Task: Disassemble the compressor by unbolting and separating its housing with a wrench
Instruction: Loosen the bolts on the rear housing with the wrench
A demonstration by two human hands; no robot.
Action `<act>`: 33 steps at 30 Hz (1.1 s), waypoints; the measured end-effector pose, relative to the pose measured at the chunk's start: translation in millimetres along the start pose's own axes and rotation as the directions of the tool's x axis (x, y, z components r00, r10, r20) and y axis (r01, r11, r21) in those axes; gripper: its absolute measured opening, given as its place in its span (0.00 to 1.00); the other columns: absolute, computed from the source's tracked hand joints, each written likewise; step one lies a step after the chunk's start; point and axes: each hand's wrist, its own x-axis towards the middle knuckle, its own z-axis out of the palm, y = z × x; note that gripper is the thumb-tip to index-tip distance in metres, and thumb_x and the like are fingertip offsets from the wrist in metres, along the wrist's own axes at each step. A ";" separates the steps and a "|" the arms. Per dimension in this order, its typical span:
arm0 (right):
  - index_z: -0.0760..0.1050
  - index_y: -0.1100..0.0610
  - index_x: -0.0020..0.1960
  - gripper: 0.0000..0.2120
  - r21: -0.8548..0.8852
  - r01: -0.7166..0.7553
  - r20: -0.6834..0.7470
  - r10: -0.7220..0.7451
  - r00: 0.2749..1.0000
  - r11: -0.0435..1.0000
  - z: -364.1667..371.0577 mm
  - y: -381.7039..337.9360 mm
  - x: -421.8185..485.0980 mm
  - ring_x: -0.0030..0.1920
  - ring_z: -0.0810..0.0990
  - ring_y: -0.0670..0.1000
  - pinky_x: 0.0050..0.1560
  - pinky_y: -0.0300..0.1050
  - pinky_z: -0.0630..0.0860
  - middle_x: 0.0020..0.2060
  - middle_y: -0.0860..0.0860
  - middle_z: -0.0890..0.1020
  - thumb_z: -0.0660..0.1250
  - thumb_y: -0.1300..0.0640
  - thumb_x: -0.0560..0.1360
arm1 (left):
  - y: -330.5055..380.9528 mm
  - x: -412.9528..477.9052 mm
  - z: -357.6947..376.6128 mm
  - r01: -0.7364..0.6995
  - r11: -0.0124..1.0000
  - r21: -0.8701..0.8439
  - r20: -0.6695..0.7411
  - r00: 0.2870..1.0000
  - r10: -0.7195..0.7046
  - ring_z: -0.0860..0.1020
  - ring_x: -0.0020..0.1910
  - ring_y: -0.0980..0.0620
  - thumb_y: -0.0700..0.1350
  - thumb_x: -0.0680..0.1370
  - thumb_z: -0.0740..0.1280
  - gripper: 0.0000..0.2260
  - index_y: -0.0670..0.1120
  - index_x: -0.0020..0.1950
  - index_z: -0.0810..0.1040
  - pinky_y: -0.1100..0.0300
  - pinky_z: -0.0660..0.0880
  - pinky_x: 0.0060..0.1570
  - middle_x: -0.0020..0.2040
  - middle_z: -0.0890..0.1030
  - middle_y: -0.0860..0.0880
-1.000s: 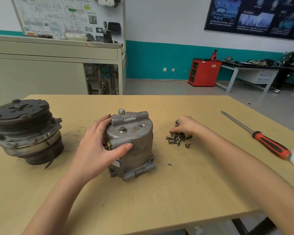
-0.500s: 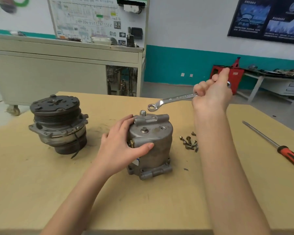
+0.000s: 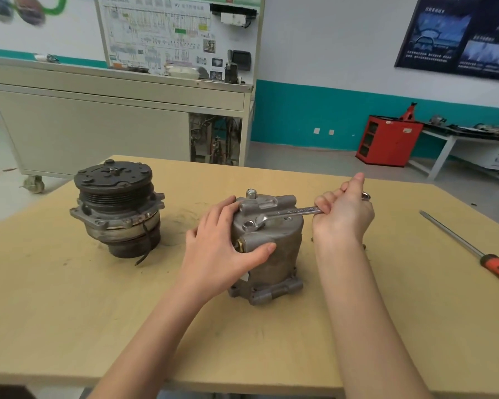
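Observation:
A grey metal compressor housing (image 3: 277, 254) stands upright in the middle of the wooden table (image 3: 69, 312). My left hand (image 3: 219, 249) grips its left side, thumb across the front. My right hand (image 3: 343, 214) holds the handle of a silver wrench (image 3: 288, 213). The wrench's ring end sits over a bolt (image 3: 249, 224) on the housing's top face. A second bolt (image 3: 251, 192) stands at the top rear of the housing.
The pulley and clutch half of the compressor (image 3: 117, 203) stands at the left of the table. A long screwdriver with a red and black handle (image 3: 473, 249) lies at the right. My right forearm hides the pile of removed bolts. A cabinet (image 3: 113, 122) stands behind the table.
My right hand left the pile of bolts, lifted the wrench above the housing, then brought its ring end down onto the top bolt. My left hand kept its hold on the housing.

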 end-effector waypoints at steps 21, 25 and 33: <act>0.64 0.58 0.35 0.18 0.065 0.058 -0.016 -0.058 0.998 0.996 -4.3 -5.1 5.6 0.21 0.57 0.45 0.20 0.37 0.58 0.21 0.46 0.61 0.60 0.53 0.81 | -1.6 0.3 0.7 -0.006 1.000 0.007 -0.008 1.000 0.006 0.58 0.71 0.61 0.75 0.61 0.55 0.43 0.56 0.72 0.62 0.52 0.58 0.65 0.74 0.60 0.63; 0.63 0.58 0.34 0.18 0.009 0.129 0.012 -0.130 0.991 0.992 -4.5 -7.7 2.2 0.21 0.57 0.45 0.21 0.36 0.58 0.22 0.46 0.61 0.59 0.54 0.81 | -1.3 0.4 1.1 -0.003 1.000 0.011 -0.013 1.000 0.003 0.59 0.71 0.60 0.75 0.61 0.55 0.43 0.56 0.73 0.62 0.51 0.59 0.66 0.74 0.60 0.62; 0.62 0.57 0.35 0.18 -0.100 0.204 0.088 -0.196 0.977 0.974 9.6 -14.0 -2.5 0.19 0.57 0.44 0.20 0.35 0.59 0.17 0.43 0.61 0.59 0.54 0.82 | 0.2 0.4 0.2 0.000 1.000 0.007 -0.006 1.000 0.000 0.59 0.72 0.60 0.74 0.61 0.55 0.44 0.55 0.73 0.62 0.51 0.58 0.67 0.74 0.60 0.61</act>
